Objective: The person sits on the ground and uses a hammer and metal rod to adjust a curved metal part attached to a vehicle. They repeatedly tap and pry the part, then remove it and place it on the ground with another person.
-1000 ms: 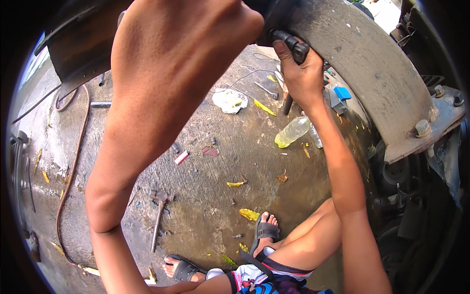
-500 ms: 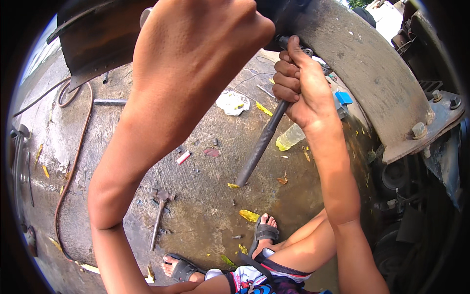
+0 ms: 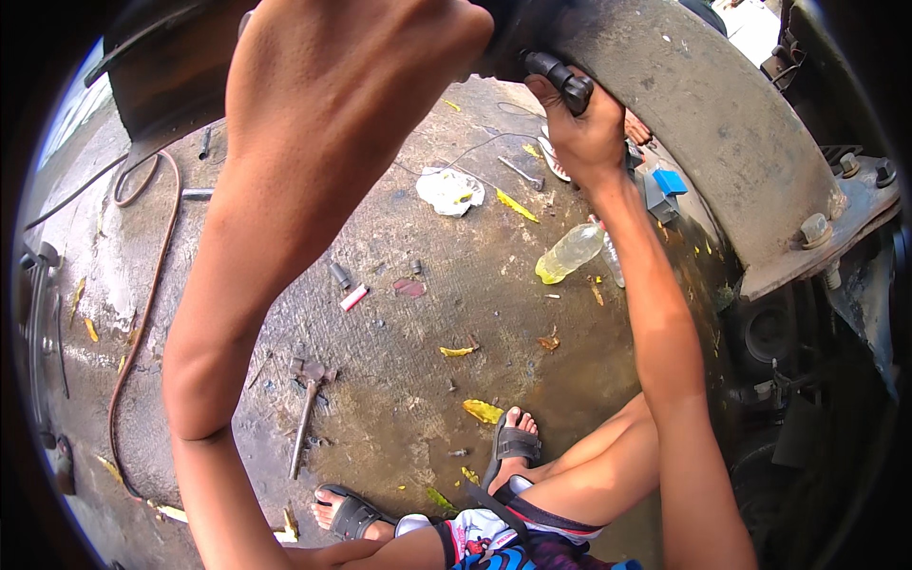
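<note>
Under the upper-left edge of the curved metal beam [image 3: 703,123], head view: dark socket tool [image 3: 560,81] sits in the right hand [image 3: 591,123], fingers wrapped round its head, thumb along the near side. Handle not made out here.

Left hand [image 3: 361,57] is left of the beam, raised, back toward the camera; its fingers are hidden, so grip cannot be told.

Handling, judged: tool looks like steel, so stiff, rather heavy for its size, not fragile; any grease would make it slippery. Best hold: palm behind the head, thumb over it, socket nose left free.

Around: bottle of yellowish liquid [image 3: 572,254] below and left of the beam; white crumpled sheet [image 3: 449,193] farther left; hammer [image 3: 307,408] lower left, well apart from the beam.
</note>
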Demonstrator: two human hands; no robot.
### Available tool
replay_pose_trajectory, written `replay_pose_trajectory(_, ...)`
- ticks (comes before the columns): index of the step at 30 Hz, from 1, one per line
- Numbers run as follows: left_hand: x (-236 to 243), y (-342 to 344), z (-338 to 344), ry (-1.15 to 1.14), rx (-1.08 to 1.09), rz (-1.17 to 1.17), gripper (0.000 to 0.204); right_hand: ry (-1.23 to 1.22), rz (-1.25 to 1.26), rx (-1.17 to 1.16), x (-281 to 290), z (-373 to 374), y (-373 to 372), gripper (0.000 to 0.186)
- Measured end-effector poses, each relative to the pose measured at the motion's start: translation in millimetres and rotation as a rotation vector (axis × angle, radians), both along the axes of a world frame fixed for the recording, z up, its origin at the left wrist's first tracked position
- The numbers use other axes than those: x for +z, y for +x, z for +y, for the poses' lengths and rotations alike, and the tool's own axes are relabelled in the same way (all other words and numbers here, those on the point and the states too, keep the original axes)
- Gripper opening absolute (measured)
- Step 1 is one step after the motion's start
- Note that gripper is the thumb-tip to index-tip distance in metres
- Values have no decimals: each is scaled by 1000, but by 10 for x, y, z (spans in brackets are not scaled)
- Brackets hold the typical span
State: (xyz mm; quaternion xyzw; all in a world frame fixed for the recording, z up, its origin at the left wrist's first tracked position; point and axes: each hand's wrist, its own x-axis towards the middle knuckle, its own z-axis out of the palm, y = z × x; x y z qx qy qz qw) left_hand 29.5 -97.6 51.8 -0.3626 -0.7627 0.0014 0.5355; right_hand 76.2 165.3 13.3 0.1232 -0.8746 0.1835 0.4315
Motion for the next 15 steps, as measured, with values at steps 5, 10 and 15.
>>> replay_pose_trajectory(5, 12, -38, -5, -56, 27, 52, 15, -869, -486, 123, 110, -207, 261, 46)
replay_pose_trajectory(10, 20, 14, 8, -28, 42, -27, 16, -1300, -529, 275, 231, -634, 246, 40)
replay_pose_trajectory(15, 47, -9, -22, 14, -16, -37, 18, -1726, -412, 376, 266, -889, 173, 40)
